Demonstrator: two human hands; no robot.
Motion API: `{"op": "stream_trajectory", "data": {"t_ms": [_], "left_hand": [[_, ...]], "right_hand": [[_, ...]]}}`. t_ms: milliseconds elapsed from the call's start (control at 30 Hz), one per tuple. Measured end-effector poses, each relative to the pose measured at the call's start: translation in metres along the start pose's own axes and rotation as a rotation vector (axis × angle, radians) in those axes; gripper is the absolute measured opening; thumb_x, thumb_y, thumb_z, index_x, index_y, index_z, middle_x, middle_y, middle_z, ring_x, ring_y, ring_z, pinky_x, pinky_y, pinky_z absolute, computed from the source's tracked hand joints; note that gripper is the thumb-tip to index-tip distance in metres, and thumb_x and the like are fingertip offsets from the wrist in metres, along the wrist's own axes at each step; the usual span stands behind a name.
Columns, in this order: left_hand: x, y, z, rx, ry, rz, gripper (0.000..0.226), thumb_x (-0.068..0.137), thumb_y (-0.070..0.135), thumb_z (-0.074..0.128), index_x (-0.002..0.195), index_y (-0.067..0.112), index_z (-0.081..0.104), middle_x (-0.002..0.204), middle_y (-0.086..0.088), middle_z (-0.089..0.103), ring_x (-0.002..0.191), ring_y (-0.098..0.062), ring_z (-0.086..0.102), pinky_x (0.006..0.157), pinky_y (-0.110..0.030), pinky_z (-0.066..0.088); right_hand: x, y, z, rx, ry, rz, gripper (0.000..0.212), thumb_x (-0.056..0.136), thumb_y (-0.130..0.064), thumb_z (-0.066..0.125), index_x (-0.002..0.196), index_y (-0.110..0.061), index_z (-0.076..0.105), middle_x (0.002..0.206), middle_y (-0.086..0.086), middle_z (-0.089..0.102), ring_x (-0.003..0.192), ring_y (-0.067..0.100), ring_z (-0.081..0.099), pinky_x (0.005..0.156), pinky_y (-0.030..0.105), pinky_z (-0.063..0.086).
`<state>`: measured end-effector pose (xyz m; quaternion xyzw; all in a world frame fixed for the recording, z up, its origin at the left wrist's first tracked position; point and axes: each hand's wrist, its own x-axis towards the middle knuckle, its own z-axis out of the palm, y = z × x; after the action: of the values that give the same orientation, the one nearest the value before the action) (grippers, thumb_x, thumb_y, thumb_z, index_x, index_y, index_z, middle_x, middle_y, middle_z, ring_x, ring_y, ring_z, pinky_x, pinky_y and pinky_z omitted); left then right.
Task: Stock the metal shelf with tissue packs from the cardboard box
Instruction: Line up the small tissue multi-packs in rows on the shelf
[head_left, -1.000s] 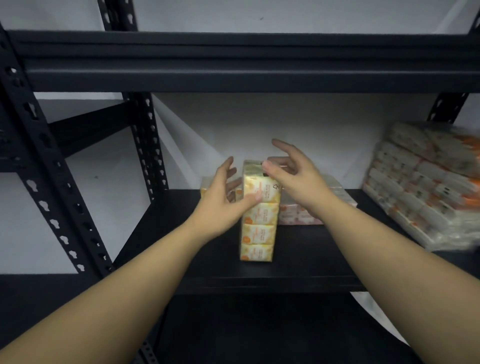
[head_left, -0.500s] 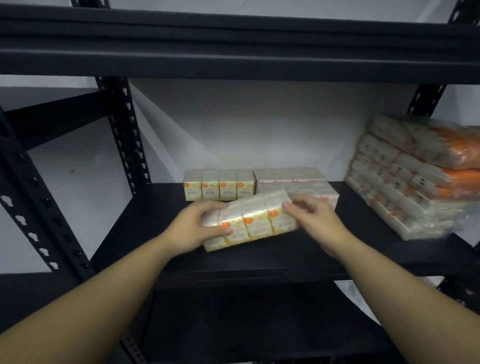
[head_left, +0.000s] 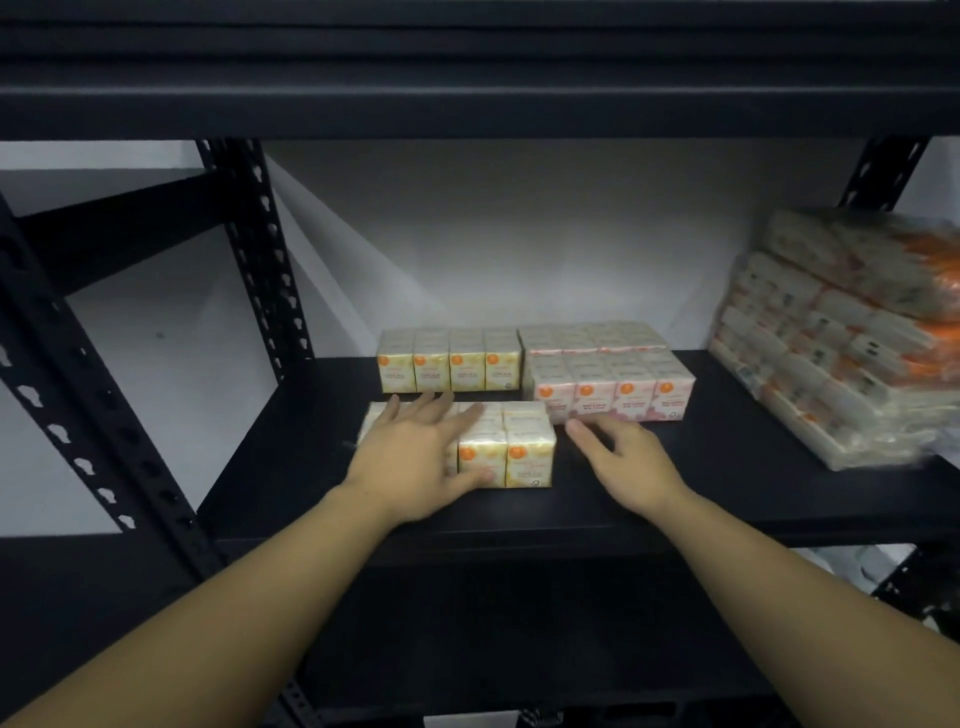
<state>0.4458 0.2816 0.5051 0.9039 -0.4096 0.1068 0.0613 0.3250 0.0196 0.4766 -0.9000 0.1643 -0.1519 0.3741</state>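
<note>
Centrally in the frame, a person's left hand (head_left: 423, 457) is lying spread, fingers straight, across a yellow tissue pack (head_left: 506, 447) sitting flat on the black metal shelf (head_left: 753, 493). Just right of it, the right hand (head_left: 623, 460) is hovering relaxed and empty. Behind, another yellow pack (head_left: 449, 361) and a pink pack (head_left: 608, 371) are standing side by side; wrapped bundles (head_left: 841, 332) are stacked at right.

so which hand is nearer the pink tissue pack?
Right. The right hand sits just in front of the pink tissue pack, fingertips almost touching; the left hand rests on the yellow tissue pack, farther left.
</note>
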Motion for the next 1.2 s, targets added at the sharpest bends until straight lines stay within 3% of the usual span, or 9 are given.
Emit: {"op": "stream_trajectory", "data": {"t_ms": [133,267,467,600,900,1033,1100,1200], "left_hand": [[0.005,-0.008,0.007,0.037,0.039,-0.022,0.085,0.088,0.086,0.041,0.161,0.045,0.025,0.168,0.003,0.032,0.155,-0.020,0.029,0.127,-0.048,0.020],[0.013,-0.034,0.004,0.016,0.010,-0.056,0.086,0.086,0.083,0.049,0.160,0.043,0.030,0.166,0.003,0.036,0.151,-0.021,0.035,0.124,-0.051,0.023],[0.046,-0.037,0.000,0.014,-0.057,-0.105,0.083,0.086,0.081,0.052,0.159,0.049,0.029,0.169,-0.002,0.028,0.153,-0.029,0.030,0.122,-0.054,0.025],[0.068,-0.036,0.003,0.007,-0.045,-0.108,0.082,0.087,0.079,0.054,0.159,0.046,0.033,0.165,-0.005,0.034,0.149,-0.030,0.033,0.121,-0.050,0.025],[0.089,-0.046,0.014,0.076,-0.056,-0.081,0.079,0.091,0.081,0.042,0.160,0.047,0.026,0.166,-0.004,0.031,0.152,-0.029,0.027,0.128,-0.057,0.007],[0.088,-0.046,0.011,0.138,-0.062,-0.084,0.084,0.088,0.086,0.038,0.161,0.048,0.020,0.170,-0.006,0.022,0.157,-0.031,0.016,0.126,-0.064,-0.002],[0.080,-0.041,0.011,0.114,-0.018,-0.128,0.094,0.083,0.091,0.040,0.162,0.045,0.019,0.171,-0.009,0.019,0.158,-0.031,0.012,0.124,-0.066,-0.004],[0.063,-0.037,0.017,0.034,0.126,-0.248,0.100,0.079,0.095,0.040,0.161,0.041,0.024,0.170,-0.014,0.020,0.158,-0.034,0.012,0.123,-0.066,0.000]], "right_hand": [[0.002,0.029,-0.002,-0.365,-0.083,0.016,0.066,0.093,-0.069,0.057,0.148,-0.034,0.054,0.161,-0.002,0.043,0.150,0.019,0.032,0.121,0.043,0.032],[0.005,0.026,0.001,-0.438,-0.160,0.007,0.073,0.092,-0.079,0.045,0.155,-0.042,0.042,0.170,-0.003,0.025,0.157,0.022,0.017,0.128,0.048,0.017],[0.002,0.026,0.004,-0.396,-0.049,0.009,0.071,0.087,-0.081,0.050,0.146,-0.042,0.054,0.160,-0.008,0.038,0.149,0.018,0.031,0.122,0.044,0.028],[0.001,0.029,0.005,-0.383,-0.044,0.014,0.071,0.085,-0.083,0.049,0.143,-0.042,0.056,0.155,-0.010,0.041,0.146,0.018,0.034,0.119,0.043,0.033],[0.002,0.032,0.005,-0.379,-0.030,0.006,0.071,0.084,-0.084,0.049,0.141,-0.042,0.057,0.153,-0.011,0.043,0.144,0.017,0.036,0.117,0.042,0.034],[0.004,0.032,0.006,-0.375,-0.038,0.011,0.075,0.079,-0.087,0.047,0.140,-0.043,0.055,0.149,-0.012,0.045,0.142,0.017,0.036,0.116,0.044,0.036],[0.003,0.030,0.004,-0.342,0.022,-0.001,0.074,0.080,-0.082,0.055,0.142,-0.043,0.053,0.145,-0.011,0.045,0.141,0.018,0.035,0.115,0.045,0.038],[0.005,0.027,0.001,-0.349,0.280,-0.052,0.070,0.083,-0.069,0.068,0.144,-0.035,0.053,0.149,0.001,0.041,0.144,0.024,0.027,0.118,0.051,0.034]]}}
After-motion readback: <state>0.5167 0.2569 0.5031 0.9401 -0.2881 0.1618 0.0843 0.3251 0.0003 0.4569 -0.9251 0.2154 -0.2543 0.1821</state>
